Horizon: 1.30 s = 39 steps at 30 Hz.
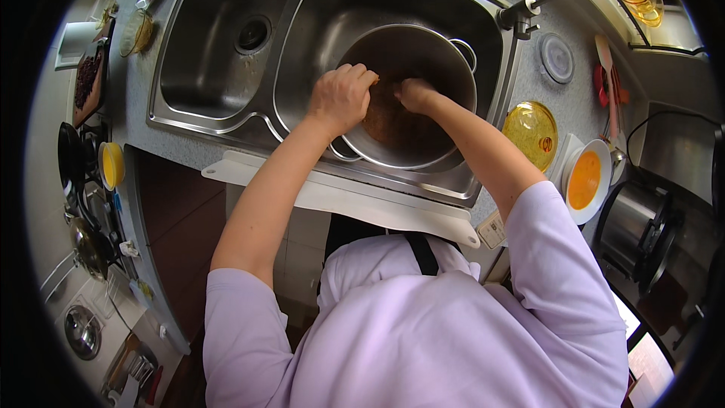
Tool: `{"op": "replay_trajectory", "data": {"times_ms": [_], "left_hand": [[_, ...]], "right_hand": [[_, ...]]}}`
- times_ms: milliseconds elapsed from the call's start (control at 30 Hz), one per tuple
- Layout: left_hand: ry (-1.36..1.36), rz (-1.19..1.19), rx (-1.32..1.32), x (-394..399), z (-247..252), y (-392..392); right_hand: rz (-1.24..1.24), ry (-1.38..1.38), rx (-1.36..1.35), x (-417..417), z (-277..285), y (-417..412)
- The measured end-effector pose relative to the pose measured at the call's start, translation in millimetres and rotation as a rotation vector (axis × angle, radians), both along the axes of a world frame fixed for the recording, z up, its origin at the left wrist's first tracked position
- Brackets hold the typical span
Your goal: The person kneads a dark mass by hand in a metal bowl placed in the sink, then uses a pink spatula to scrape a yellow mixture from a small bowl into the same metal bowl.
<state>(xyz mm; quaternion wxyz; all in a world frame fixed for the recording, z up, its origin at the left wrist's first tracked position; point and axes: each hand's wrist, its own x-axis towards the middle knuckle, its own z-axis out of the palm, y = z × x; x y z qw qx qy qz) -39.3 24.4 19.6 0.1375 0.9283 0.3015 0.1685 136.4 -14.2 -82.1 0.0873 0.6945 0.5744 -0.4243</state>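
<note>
A large stainless steel pot (396,162) sits tilted in the right basin (317,28) of a double steel sink, with brownish contents (385,127) at its bottom. My left hand (342,99) is over the pot's left rim, its fingers curled. A small orange-brown bit shows at its fingertips, but I cannot tell whether it is something held. Inside the pot is my right hand (417,95), bent downward, with its fingertips hidden in shadow.
A faucet (518,17) rises at the sink's right corner. On the right counter are a glass lid (531,136), a white bowl of orange liquid (584,180) and an electric cooker (631,232). A white splash guard (340,195) lines the sink's front. A cutting board (90,79) lies far left.
</note>
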Motion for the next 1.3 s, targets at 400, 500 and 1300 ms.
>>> {"op": "replay_trajectory", "data": {"times_ms": [400,500,1300], "left_hand": [[0.096,0.015,0.018,2,-7,-2],[0.144,0.168,-0.052,16,-10,-19],[-0.378,0.734,-1.796,39,-18,-21]], "right_hand": [[-0.388,0.371,0.027,13,-20,6],[-0.568,0.629,0.037,15,1,0],[-0.141,0.283,0.670,-4,87,-31]]}}
